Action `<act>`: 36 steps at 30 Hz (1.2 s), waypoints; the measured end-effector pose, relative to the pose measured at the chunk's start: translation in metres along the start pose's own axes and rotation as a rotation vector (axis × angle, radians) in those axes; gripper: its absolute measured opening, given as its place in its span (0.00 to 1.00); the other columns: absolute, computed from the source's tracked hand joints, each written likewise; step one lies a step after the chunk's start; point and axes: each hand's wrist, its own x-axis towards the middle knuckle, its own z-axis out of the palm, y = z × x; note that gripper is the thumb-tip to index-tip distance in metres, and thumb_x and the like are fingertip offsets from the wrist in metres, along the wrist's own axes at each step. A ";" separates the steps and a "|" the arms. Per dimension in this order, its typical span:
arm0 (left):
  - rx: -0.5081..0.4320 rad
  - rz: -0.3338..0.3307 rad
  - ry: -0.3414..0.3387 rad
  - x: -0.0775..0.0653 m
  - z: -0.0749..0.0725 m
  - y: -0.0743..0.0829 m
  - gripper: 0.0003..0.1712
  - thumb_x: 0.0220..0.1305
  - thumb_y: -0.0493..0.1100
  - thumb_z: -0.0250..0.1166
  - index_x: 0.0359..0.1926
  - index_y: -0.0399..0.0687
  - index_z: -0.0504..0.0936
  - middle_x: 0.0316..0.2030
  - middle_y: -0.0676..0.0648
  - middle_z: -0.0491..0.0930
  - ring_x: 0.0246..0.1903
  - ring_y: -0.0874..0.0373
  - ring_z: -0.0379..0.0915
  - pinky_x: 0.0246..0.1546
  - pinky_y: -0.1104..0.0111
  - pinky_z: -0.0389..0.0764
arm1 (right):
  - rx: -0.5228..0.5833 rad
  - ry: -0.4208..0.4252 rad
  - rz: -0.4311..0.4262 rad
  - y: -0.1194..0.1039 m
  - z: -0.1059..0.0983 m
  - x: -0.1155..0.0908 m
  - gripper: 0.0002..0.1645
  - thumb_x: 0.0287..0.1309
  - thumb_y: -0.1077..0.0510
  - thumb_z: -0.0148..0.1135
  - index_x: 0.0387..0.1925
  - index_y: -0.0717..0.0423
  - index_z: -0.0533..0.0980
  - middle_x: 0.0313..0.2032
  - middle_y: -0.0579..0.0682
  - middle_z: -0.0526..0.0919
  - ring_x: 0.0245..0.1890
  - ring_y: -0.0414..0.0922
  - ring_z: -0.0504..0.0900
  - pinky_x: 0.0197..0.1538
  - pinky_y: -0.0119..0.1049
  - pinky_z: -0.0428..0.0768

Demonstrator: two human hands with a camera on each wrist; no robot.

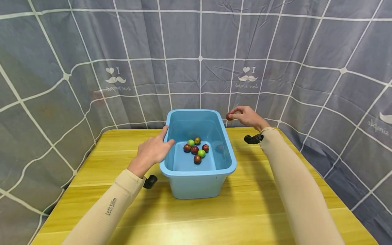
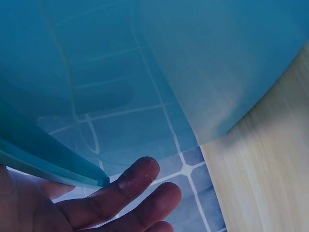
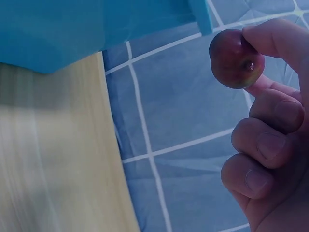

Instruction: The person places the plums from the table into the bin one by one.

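Note:
A light blue plastic tub (image 1: 196, 173) stands on the table, with several small plums on its floor, some dark red (image 1: 197, 159) and some green (image 1: 201, 153). My left hand (image 1: 153, 148) holds the tub's left rim, thumb over the top; in the left wrist view its fingers (image 2: 140, 174) extend under the rim outside the wall. Out past the tub's far right corner, my right hand (image 1: 249, 117) pinches a dark red plum (image 3: 236, 59) between thumb and index finger. The other fingers of that hand are curled in toward the palm. This plum is in the air, outside the tub.
The tub stands on a yellow wood-grain table (image 1: 122, 211). Grey cloth (image 1: 183, 41) with white grid lines hangs behind and at both sides of the table. Each wrist wears a black camera, and beige sleeves cover both forearms.

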 end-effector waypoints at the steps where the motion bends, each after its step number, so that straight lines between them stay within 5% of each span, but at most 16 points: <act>1: 0.001 -0.001 0.000 0.000 0.000 0.000 0.43 0.71 0.66 0.42 0.82 0.64 0.42 0.50 0.37 0.81 0.36 0.46 0.78 0.27 0.57 0.71 | -0.011 -0.007 -0.005 -0.003 -0.001 0.000 0.21 0.68 0.45 0.62 0.51 0.56 0.79 0.34 0.50 0.83 0.23 0.43 0.67 0.32 0.38 0.68; 6: 0.001 -0.002 0.001 0.000 0.000 0.000 0.44 0.71 0.66 0.42 0.82 0.64 0.42 0.49 0.37 0.82 0.35 0.46 0.78 0.27 0.57 0.71 | -0.069 -0.030 -0.025 -0.016 -0.004 0.002 0.21 0.67 0.44 0.62 0.50 0.55 0.79 0.29 0.50 0.78 0.23 0.44 0.67 0.29 0.37 0.67; 13: 0.000 0.001 -0.001 0.000 0.000 -0.001 0.44 0.71 0.66 0.42 0.82 0.64 0.41 0.53 0.36 0.81 0.38 0.44 0.79 0.27 0.57 0.71 | -0.105 -0.053 -0.060 -0.034 -0.006 0.006 0.19 0.67 0.44 0.62 0.49 0.52 0.80 0.37 0.53 0.82 0.36 0.52 0.72 0.41 0.42 0.70; 25: 0.000 -0.003 0.002 0.000 0.001 -0.001 0.44 0.71 0.66 0.44 0.82 0.63 0.42 0.53 0.36 0.81 0.35 0.45 0.78 0.27 0.57 0.71 | -0.244 -0.097 -0.149 -0.068 -0.007 0.006 0.18 0.66 0.44 0.63 0.49 0.51 0.80 0.32 0.53 0.81 0.28 0.47 0.69 0.34 0.40 0.68; 36: -0.003 -0.004 -0.003 0.000 0.000 0.000 0.43 0.71 0.65 0.44 0.82 0.63 0.42 0.55 0.36 0.80 0.33 0.46 0.77 0.28 0.57 0.71 | -0.283 -0.240 -0.169 -0.105 0.009 0.013 0.16 0.64 0.44 0.65 0.45 0.49 0.82 0.41 0.60 0.85 0.35 0.48 0.74 0.40 0.42 0.71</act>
